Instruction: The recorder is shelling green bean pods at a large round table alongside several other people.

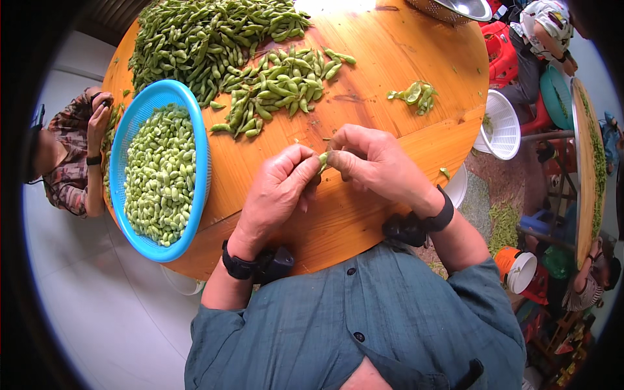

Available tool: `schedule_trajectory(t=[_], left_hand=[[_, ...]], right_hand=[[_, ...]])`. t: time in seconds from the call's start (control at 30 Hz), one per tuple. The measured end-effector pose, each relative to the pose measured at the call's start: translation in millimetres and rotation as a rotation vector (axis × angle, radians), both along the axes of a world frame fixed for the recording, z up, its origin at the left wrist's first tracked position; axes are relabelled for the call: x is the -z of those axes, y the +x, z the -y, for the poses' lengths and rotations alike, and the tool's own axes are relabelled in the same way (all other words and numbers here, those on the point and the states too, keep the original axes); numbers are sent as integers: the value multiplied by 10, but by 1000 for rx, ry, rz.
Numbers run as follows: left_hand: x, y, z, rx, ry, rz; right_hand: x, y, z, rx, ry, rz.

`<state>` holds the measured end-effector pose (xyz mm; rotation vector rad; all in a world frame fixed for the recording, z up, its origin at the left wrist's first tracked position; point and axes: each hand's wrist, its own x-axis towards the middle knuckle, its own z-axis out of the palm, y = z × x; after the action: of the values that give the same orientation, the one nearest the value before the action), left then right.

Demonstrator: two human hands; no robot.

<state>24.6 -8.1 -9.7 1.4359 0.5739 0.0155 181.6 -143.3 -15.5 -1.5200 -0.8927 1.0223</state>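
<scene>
Between my two hands, over the near part of the round wooden table [383, 52], is a small green bean pod [323, 158]. My left hand [281, 188] pinches it with thumb and forefinger. From the other side my right hand [370, 162] grips its end the same way, fingers curled. To the left of my hands a blue plastic basket [205, 156] holds shelled pale green beans [159, 179]. A small pile of bean pods [283, 88] lies just beyond my hands, in front of a large heap of pods [195, 42].
Split empty pods [416, 96] lie at the table's right. A metal colander [448, 9] stands at the far edge. Below the right edge are a white basket [499, 125] and a white bucket [521, 272]. Another person [71, 156] sits at the left; others work at a second table [585, 175].
</scene>
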Motion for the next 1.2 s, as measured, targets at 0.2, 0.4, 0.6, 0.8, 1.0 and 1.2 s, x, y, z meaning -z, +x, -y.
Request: schedule_trajectory(t=[0.2,0.4,0.6,0.8,1.0,1.2], left_hand=[[-10,6,-5,-28,-181,7],[-30,-11,-44,5,-225,38],[-24,-22,14,-47,13,107],[-94,-35,-15,-65,-219,89],[-123,-42,86,-21,250,153],[-77,-47,129,-99,146,284]], right_hand=[[11,-20,-1,53,21,-90],[-21,-27,27,17,-51,-249],[22,-24,18,16,-39,-402],[-5,22,41,-31,-29,-512],[84,-37,65,1,-16,-738],[104,-51,47,-33,33,-991]])
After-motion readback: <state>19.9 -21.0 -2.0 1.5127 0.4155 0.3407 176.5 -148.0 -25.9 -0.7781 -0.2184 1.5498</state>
